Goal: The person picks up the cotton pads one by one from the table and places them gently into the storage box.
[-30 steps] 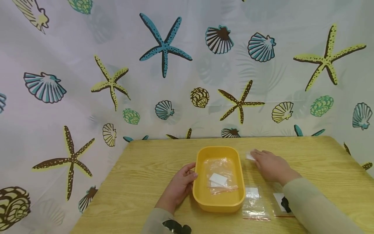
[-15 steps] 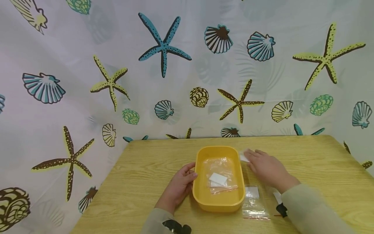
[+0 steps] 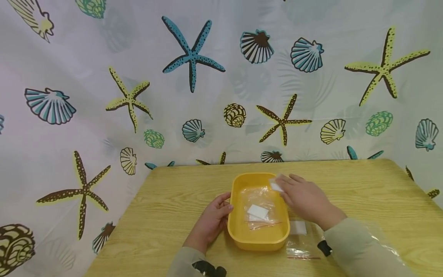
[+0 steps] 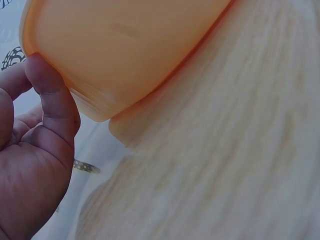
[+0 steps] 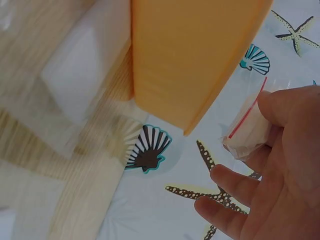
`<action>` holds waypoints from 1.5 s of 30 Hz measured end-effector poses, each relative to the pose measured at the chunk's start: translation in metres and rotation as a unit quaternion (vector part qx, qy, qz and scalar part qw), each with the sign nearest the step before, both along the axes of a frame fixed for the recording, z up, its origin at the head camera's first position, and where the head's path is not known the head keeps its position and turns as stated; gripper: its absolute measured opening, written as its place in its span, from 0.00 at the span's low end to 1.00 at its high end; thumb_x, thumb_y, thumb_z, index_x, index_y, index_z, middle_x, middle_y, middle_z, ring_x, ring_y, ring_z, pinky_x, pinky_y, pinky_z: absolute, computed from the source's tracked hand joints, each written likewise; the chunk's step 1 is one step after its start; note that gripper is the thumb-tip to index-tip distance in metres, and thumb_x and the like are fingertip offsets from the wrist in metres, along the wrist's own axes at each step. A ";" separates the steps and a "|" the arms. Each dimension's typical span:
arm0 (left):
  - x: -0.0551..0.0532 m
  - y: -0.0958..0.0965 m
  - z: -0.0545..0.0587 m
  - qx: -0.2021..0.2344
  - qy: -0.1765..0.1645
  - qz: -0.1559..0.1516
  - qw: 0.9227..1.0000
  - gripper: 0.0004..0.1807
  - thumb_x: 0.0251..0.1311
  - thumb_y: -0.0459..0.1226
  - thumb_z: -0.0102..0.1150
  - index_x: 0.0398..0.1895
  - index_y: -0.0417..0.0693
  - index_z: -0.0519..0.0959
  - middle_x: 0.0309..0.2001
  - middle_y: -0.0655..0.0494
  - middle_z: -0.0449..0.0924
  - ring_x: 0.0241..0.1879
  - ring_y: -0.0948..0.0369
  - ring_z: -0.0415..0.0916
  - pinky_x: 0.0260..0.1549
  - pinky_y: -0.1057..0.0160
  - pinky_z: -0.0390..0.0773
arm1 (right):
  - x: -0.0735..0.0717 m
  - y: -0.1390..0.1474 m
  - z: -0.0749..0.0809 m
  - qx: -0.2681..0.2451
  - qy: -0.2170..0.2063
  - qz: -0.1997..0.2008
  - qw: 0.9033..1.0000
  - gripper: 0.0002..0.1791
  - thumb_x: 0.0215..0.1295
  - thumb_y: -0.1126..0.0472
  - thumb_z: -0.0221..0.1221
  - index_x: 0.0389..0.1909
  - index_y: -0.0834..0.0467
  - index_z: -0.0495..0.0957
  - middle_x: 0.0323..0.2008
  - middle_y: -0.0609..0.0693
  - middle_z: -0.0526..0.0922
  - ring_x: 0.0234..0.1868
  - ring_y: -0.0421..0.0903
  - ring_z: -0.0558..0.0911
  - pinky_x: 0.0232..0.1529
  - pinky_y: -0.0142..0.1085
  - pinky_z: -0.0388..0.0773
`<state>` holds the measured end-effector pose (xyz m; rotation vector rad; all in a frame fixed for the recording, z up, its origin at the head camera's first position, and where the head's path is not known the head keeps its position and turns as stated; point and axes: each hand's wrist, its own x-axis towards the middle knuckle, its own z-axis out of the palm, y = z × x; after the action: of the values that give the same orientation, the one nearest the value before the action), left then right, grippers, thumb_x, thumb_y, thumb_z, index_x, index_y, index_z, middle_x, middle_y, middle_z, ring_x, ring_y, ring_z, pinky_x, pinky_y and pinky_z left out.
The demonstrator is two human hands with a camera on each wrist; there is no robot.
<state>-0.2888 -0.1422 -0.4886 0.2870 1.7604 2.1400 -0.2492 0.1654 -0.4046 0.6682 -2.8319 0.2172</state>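
A yellow plastic tub stands on the table, with clear zip bags and white squares lying inside it. My left hand holds the tub's left rim, thumb and fingers on its edge, as the left wrist view also shows on the tub wall. Over the tub's far right rim, my right hand pinches a small clear zip bag with something white in it. Its red seal line shows on the bag in the right wrist view, between thumb and fingers.
Right of the tub lies another zip bag with a white square in it. More clear plastic shows partly behind my right sleeve. The wooden table ends at a shell-and-starfish curtain.
My right hand has moved left with the zip bag, from the table beside the tub to over its right rim. The left hand has kept its hold.
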 end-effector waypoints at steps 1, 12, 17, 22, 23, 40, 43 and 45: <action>0.000 0.000 0.000 0.000 -0.001 0.000 1.000 0.30 0.74 0.30 0.50 0.77 0.41 0.59 0.49 0.42 0.73 0.37 0.59 0.77 0.36 0.63 0.83 | 0.000 -0.002 0.001 0.001 -0.003 0.001 1.000 0.27 0.78 0.53 0.52 0.72 0.60 0.69 0.72 0.56 0.68 0.70 0.63 0.67 0.66 0.59 0.66; 0.000 0.000 -0.001 0.001 -0.001 0.002 1.000 0.29 0.74 0.31 0.53 0.76 0.42 0.61 0.47 0.45 0.73 0.35 0.60 0.77 0.35 0.64 0.83 | -0.005 -0.024 -0.001 0.018 -0.011 0.014 1.000 0.28 0.78 0.51 0.51 0.73 0.58 0.69 0.72 0.52 0.69 0.71 0.61 0.66 0.63 0.60 0.70; -0.001 0.001 -0.001 0.000 0.000 0.001 1.000 0.29 0.74 0.31 0.53 0.76 0.42 0.61 0.47 0.45 0.73 0.36 0.60 0.77 0.36 0.64 0.83 | -0.010 -0.033 -0.005 0.018 -0.009 0.016 1.000 0.27 0.78 0.49 0.50 0.73 0.55 0.69 0.72 0.50 0.69 0.71 0.60 0.67 0.62 0.59 0.70; -0.002 0.001 -0.002 -0.003 0.001 0.004 1.000 0.29 0.74 0.32 0.53 0.76 0.43 0.62 0.47 0.45 0.74 0.36 0.59 0.78 0.37 0.64 0.83 | -0.011 -0.039 -0.006 0.018 -0.003 0.022 1.000 0.27 0.79 0.49 0.50 0.73 0.56 0.69 0.71 0.51 0.69 0.70 0.60 0.68 0.61 0.60 0.71; -0.002 0.001 -0.002 -0.004 0.001 0.004 1.000 0.29 0.74 0.32 0.53 0.76 0.43 0.62 0.47 0.45 0.74 0.36 0.59 0.78 0.37 0.64 0.83 | -0.012 -0.040 -0.006 0.017 -0.004 0.022 1.000 0.27 0.79 0.50 0.50 0.73 0.56 0.69 0.72 0.51 0.69 0.70 0.60 0.68 0.61 0.60 0.71; -0.002 0.001 -0.002 0.001 0.007 0.000 1.000 0.29 0.74 0.30 0.51 0.76 0.41 0.60 0.47 0.45 0.73 0.37 0.59 0.78 0.37 0.63 0.83 | -0.014 -0.043 -0.009 0.032 -0.042 0.006 0.999 0.35 0.75 0.38 0.51 0.76 0.51 0.66 0.74 0.58 0.64 0.74 0.60 0.62 0.64 0.60 0.68; -0.002 0.001 -0.002 -0.004 0.006 0.001 1.000 0.29 0.74 0.30 0.50 0.77 0.41 0.60 0.47 0.44 0.73 0.37 0.58 0.77 0.37 0.63 0.83 | -0.013 -0.041 -0.008 0.031 -0.039 0.005 0.999 0.35 0.75 0.38 0.50 0.75 0.52 0.66 0.74 0.58 0.64 0.73 0.61 0.63 0.64 0.60 0.68; -0.002 0.001 -0.002 -0.007 0.005 0.002 1.000 0.29 0.74 0.30 0.50 0.77 0.41 0.60 0.47 0.44 0.73 0.37 0.58 0.77 0.37 0.63 0.83 | -0.012 -0.039 -0.007 0.027 -0.041 0.005 0.999 0.35 0.75 0.38 0.50 0.75 0.52 0.67 0.74 0.58 0.64 0.73 0.61 0.63 0.64 0.60 0.67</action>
<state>-0.2908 -0.1411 -0.4907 0.2914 1.7806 2.1319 -0.2608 0.1267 -0.4113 0.6990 -2.9241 0.1739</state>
